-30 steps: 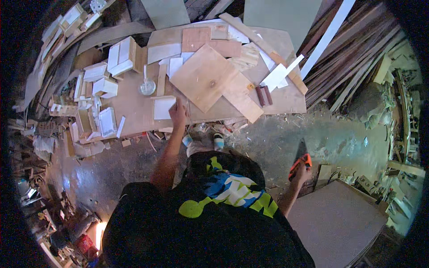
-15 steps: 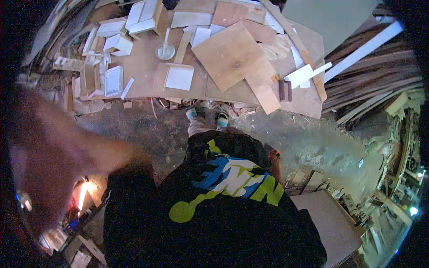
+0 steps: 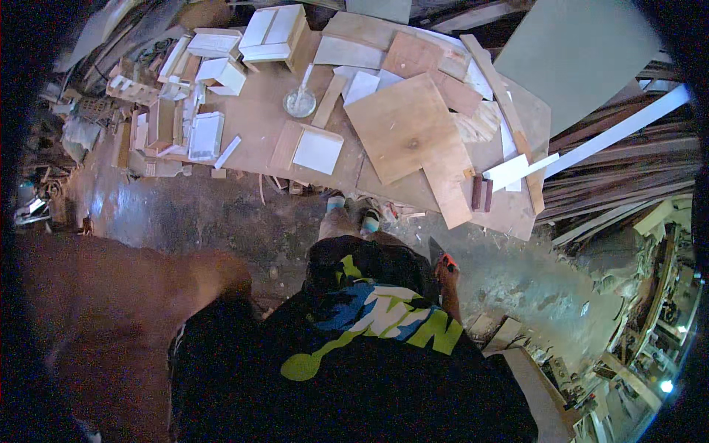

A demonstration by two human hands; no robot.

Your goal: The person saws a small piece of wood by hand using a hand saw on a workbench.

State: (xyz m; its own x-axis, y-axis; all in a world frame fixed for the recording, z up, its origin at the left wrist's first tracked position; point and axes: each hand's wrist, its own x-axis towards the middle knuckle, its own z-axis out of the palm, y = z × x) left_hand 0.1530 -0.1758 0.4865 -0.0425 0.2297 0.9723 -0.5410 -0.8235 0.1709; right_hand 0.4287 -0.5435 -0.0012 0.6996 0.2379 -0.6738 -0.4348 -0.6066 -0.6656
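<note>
Plainly, the right hand (image 3: 450, 276) has its fingers wrapped round the orange-red grip of a saw (image 3: 435, 249), over the floor (image 3: 517, 284), short of the tabletop's (image 3: 247, 118) near edge; the left hand is out of sight, its fingers impossible to tell. A steady wrist, blade clear of the legs (image 3: 334, 221), would serve best. A plywood square (image 3: 399, 122) lies right of centre, boxes (image 3: 205, 140) crowd the left end, and dark timber (image 3: 605, 161) is stacked beyond the right edge.
</note>
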